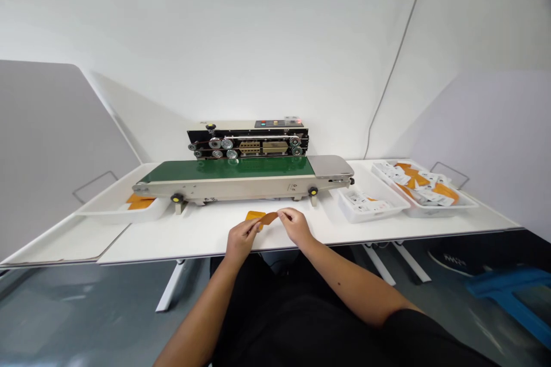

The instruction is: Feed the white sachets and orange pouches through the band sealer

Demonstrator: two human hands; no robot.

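Between my two hands, just over the table's front edge, is a small orange pouch point(269, 218). My left hand point(241, 238) pinches its left end, thumb against fingers. At the other end, the fingertips of my right hand point(297, 226) are closed on its corner. The pouch bends slightly upward in the middle. Behind it a second, yellow-orange pouch point(255, 215) lies on the table, partly hidden by the held one and my left fingers. Beyond my hands stands a band sealing machine point(248, 140) with a green conveyor belt point(228, 169) in front of it.
Left of the conveyor, a white tray point(116, 216) holds orange pouches. On the right, one white bin point(359, 217) contains white printed packets, and another bin point(443, 213) is heaped with orange and white ones. A blue stool point(508, 286) is on the floor at right.
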